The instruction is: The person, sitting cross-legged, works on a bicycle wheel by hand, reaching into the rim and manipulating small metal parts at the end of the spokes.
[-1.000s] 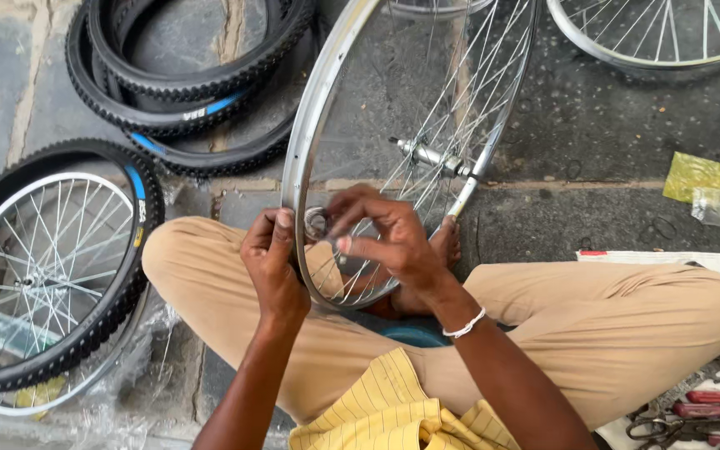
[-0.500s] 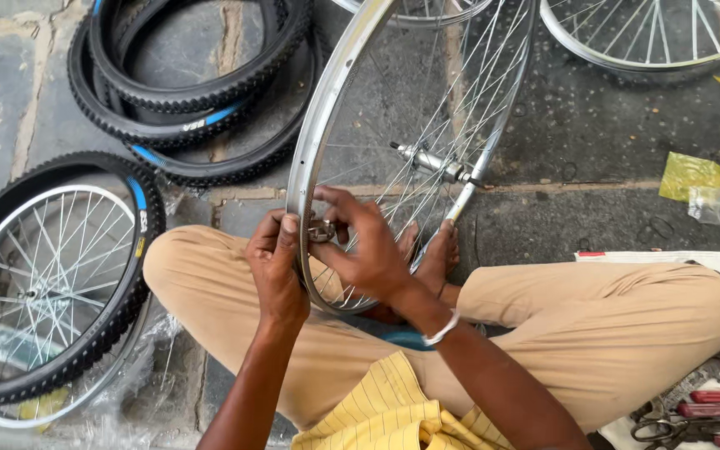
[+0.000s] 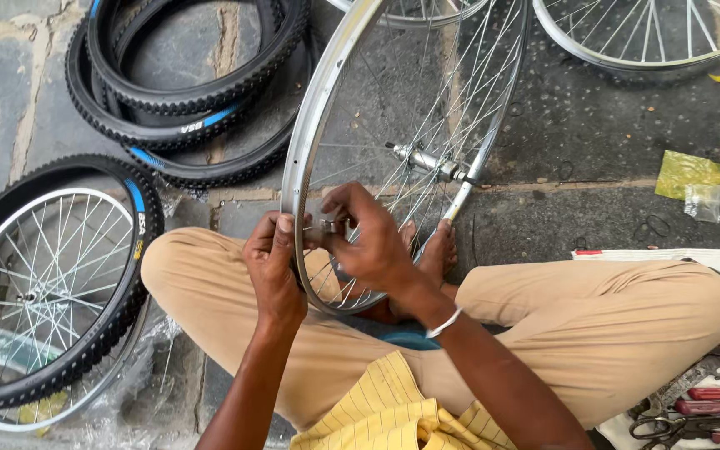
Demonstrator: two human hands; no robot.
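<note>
Fingers of the right hand pinch a small part, mostly hidden, at the silver rim; the left hand curls closed around that rim beside them.

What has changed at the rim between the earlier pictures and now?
The right hand moved left along the bare rim to meet the left hand; both now pinch one spot. The rim tilted slightly. The tyred wheel and loose tyres stayed put.
</note>
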